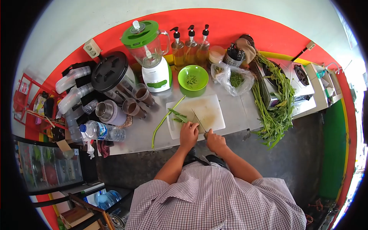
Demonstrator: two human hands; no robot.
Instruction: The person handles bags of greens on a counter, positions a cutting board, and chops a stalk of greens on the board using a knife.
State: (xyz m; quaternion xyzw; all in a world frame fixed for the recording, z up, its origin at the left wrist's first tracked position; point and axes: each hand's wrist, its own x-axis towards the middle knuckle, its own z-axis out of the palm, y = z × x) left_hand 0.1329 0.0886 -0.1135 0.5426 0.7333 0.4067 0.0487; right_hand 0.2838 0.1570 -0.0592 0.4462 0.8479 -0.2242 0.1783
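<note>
A white cutting board (pixel 216 105) with brownish stains lies at the counter's front edge. On its left half are green leaves (pixel 177 115), their near end under the fingers of my left hand (pixel 189 134), which are closed on them. My right hand (pixel 216 142) grips a knife (pixel 200 122), its blade pointing away from me over the board, just right of the leaves. One long green stem (pixel 161 124) lies across the board's left edge onto the counter. Behind the board, a green bowl (pixel 184 90) holds small cut green pieces (pixel 192 79).
Leafy green stalks (pixel 270 115) hang over the stove (pixel 303 86) and counter edge at right. A plastic bag (pixel 247 85) of chopped greens sits behind the board. At left stand a blender (pixel 156 78), brown-filled glasses (pixel 135 110) and a water bottle (pixel 103 131). Pump bottles (pixel 190 51) line the wall.
</note>
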